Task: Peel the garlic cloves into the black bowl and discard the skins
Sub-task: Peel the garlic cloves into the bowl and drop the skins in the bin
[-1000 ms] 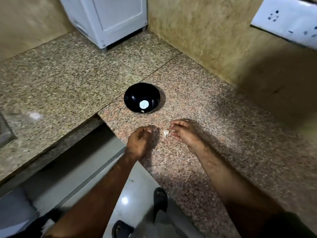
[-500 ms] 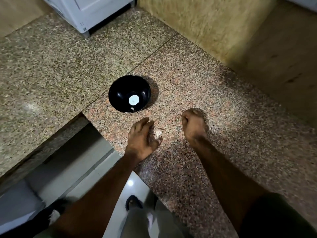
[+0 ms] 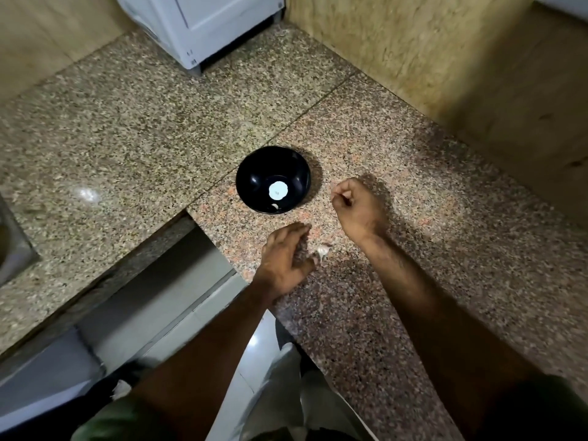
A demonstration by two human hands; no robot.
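The black bowl (image 3: 254,173) stands on the granite counter (image 3: 413,249), with a white round sticker at its bottom and one peeled garlic clove (image 3: 275,206) by its near wall. My right hand (image 3: 358,206) hovers just right of the bowl, fingers curled tight round a small garlic clove that they almost wholly hide. My left hand (image 3: 284,259) lies near the counter's front edge with its fingers straight. A pale scrap of garlic skin (image 3: 323,249) lies on the counter, touching that hand's right side.
A white appliance (image 3: 206,23) stands in the back corner against tan walls. The counter has a cut-out front edge left of my left hand, with the floor and my feet below. A steel sink edge (image 3: 12,249) shows at far left.
My right hand left the garlic scrap and moved up to the right side of the bowl, still curled. My left hand opened flat and stayed beside the scrap.
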